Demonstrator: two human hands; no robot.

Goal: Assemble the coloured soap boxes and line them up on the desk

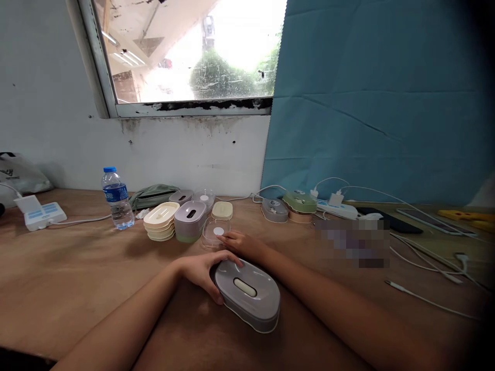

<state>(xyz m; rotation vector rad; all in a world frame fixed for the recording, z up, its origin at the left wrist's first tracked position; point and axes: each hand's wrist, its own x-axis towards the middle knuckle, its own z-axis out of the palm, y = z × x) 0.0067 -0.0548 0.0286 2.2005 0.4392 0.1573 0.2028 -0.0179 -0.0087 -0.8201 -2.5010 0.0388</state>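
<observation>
Head view: before me, my left hand (199, 270) clasped a grey oval plastic box (249, 301), which slackening might let slip; my right hand (243, 245), grip unclear, lay at the clear plastic container (212, 226)

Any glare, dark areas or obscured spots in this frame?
In the head view, the window is partly blown out, glossy highlights show on the gray box, the right edge falls dark, and a pixelated patch hides part of the tabletop.

Pixelated item (352, 243), identity unclear
</observation>
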